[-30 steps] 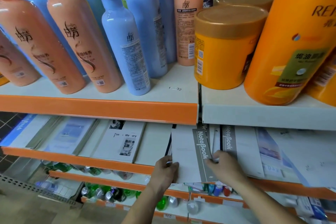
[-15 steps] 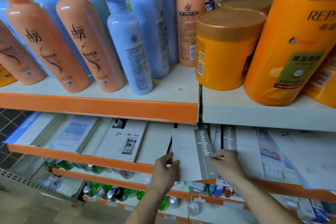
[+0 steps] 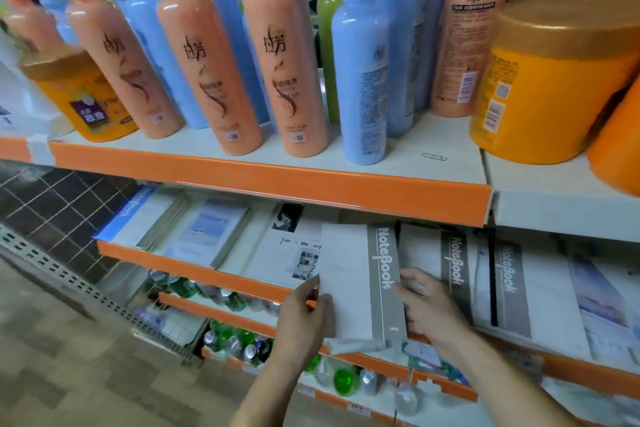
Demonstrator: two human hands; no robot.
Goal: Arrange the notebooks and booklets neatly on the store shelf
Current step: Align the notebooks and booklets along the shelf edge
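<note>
both hands on notebook (image 3: pixel 346 281)
your left hand (image 3: pixel 304 319) pinched its left edge, right hand (image 3: pixel 431 310) its grey band; it overlapped a booklet (image 3: pixel 277 253) on the shelf (image 3: pixel 214 276).

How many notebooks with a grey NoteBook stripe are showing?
3: one notebook held between left hand and right hand, a second just right, a third further right. Others may hide underneath.
</note>
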